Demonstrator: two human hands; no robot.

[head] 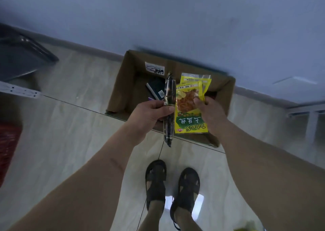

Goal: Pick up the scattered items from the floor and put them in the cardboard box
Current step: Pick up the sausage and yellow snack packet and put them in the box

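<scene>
Head view: looking down past both forearms at a tiled floor (73,128), with a box against a pale wall (175,19).
Box (123,83): brown cardboard, top open, flaps standing; far edge meets the wall base, near edge lies just ahead of the feet. A white label (154,68) sits on the far inner wall.
Box contents: dark flat items (154,90) on the bottom at the left; too dim to name.
Left hand (151,112): grip closed round the middle of a dark packet (169,107), thumb across its front.
Dark packet: long and narrow, held nearly upright; upper end over the box opening, lower end hanging past the near edge above the floor.
Right hand (209,109): grip pinching yellow packets (190,107) at their right edge, thumb on the front.
Yellow packets: at least two, overlapped, print upside down, held over the box opening just beside the dark packet.
Feet: in black sandals (173,186), standing on the floor near the box.
Left margin: dark bin (19,58) by the wall, well apart from the box; white perforated rail (19,90) below it; red object (8,146) at the frame edge.
Right margin: white frame (311,123) by the wall.
Open room: bare tiles between box and bin, and between box and white frame.
</scene>
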